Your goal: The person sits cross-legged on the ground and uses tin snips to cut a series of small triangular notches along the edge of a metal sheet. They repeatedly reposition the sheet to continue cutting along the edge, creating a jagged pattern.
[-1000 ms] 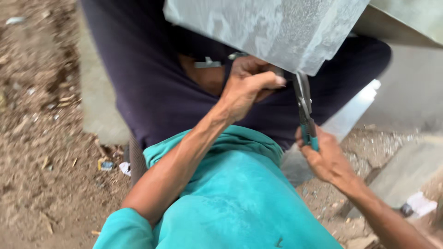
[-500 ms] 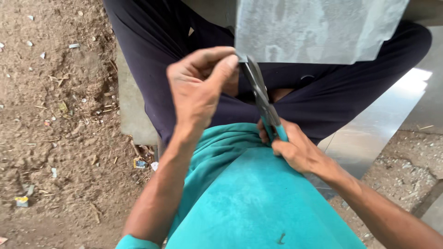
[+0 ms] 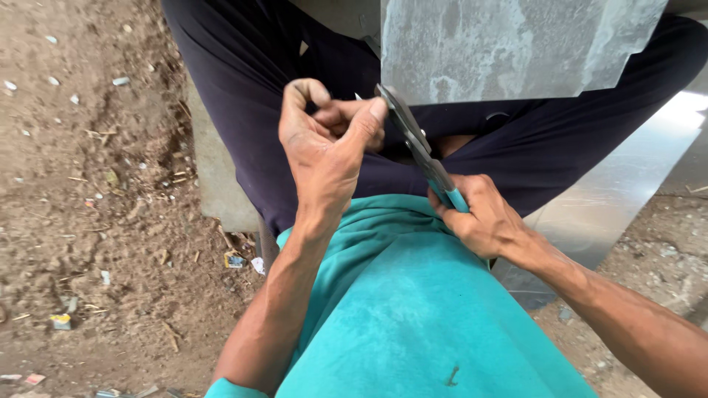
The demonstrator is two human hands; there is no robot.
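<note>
Tin snips [image 3: 420, 151] (teal handles) in right hand [image 3: 483, 217]

The person wears a teal short-sleeved shirt [image 3: 413, 309] — faintly mottled, with one small dark mark low on the front — and dark navy trousers [image 3: 295, 96]; both forearms are bare.

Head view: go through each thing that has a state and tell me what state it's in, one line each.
Grey sheet-metal piece: hanging above the lap, lower edge at the snip blades.
Teal-handled metal snips: gripped at the handles, blades nearly shut, tip at the sheet's lower left corner.
Right hand: closed round the snip handles.
Left hand: fingers curled, pinching beside the blades; what it pinches is too small to tell.
</note>
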